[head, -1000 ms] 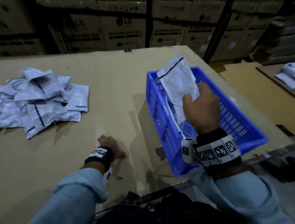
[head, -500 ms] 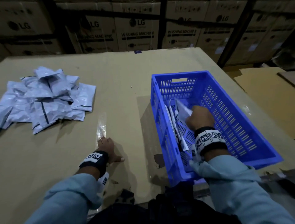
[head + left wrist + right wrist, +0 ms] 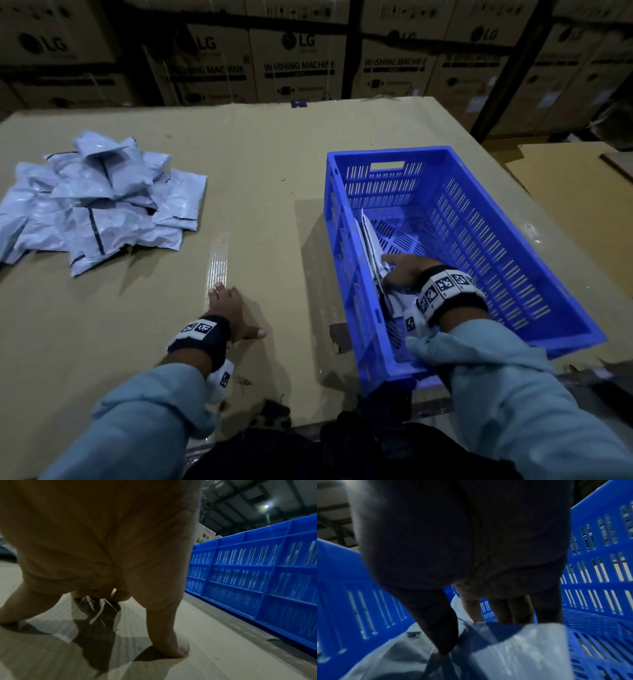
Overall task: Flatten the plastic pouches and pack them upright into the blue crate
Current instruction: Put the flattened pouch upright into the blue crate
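Note:
The blue crate (image 3: 387, 152) stands on the right of the cardboard-covered table. Grey-white plastic pouches (image 3: 371, 240) stand on edge against its left wall. My right hand (image 3: 399, 272) is down inside the crate, near its front left. In the right wrist view the thumb (image 3: 436, 628) is on one side of a pouch (image 3: 513, 649) and the fingers are behind its top edge, pinching it. My left hand (image 3: 227, 305) rests on the table left of the crate, fingers spread, holding nothing. A loose pile of pouches (image 3: 96, 202) lies at the far left.
The crate's slotted wall (image 3: 257, 568) runs close beside my left hand (image 3: 102, 597); its right wall (image 3: 599, 574) is slotted too. A strip of clear tape (image 3: 219, 260) shines on the cardboard. Stacked cartons (image 3: 298, 65) line the back. A lower cardboard surface (image 3: 582, 205) lies to the right.
My right hand has brought a pouch down from above the crate and set it against the left wall beside the others. The left hand has stayed on the table.

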{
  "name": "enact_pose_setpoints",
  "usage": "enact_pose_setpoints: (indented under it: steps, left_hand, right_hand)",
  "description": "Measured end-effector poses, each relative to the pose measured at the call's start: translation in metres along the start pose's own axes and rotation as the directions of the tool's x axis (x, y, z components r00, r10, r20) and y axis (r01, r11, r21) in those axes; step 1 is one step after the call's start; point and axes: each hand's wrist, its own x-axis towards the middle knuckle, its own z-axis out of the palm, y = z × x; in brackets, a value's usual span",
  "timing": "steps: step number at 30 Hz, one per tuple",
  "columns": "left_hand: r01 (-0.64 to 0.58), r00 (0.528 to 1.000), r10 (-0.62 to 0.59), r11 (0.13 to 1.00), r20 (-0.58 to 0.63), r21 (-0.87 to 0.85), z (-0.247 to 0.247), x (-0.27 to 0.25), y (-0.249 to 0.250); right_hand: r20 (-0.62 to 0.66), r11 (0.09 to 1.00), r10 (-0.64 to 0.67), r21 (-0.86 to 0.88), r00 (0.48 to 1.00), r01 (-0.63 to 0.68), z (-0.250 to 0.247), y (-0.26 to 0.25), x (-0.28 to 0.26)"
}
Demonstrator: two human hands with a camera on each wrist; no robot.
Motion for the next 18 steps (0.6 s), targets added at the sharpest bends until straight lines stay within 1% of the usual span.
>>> enact_pose_setpoints:
  steps: [8, 11, 14, 16, 18]
  left_hand:
    - [-0.016, 1.000, 0.015, 0.999, -0.014, -0.036, 0.010, 0.010, -0.006]
    - [-0.018, 1.000, 0.018, 0.999, 0.002, -0.038, 0.009, 0.007, -0.005]
    - [-0.020, 1.000, 0.020, 1.000, 0.007, -0.005, 0.006, 0.002, -0.001]
    - [-0.026, 1.000, 0.025, 0.999, -0.003, -0.024, 0.007, 0.003, -0.002]
    - [-0.034, 0.999, 0.033, 0.998, -0.009, -0.050, 0.008, 0.002, -0.006]
  right_hand:
    - [-0.073, 0.993, -0.056, 0.098, 0.996, 0.063, 0.002, 0.007, 0.013]
    - [-0.090, 0.991, -0.032, 0.127, 0.995, 0.044, 0.003, 0.009, 0.019]
    - [-0.156, 0.991, 0.010, 0.136, 0.988, 0.012, 0.002, 0.009, 0.021]
    - [-0.227, 0.991, 0.009, 0.134, 0.974, 0.022, 0.001, 0.013, 0.022]
    - [-0.302, 0.982, 0.022, 0.188, 0.953, 0.037, -0.002, 0.017, 0.019]
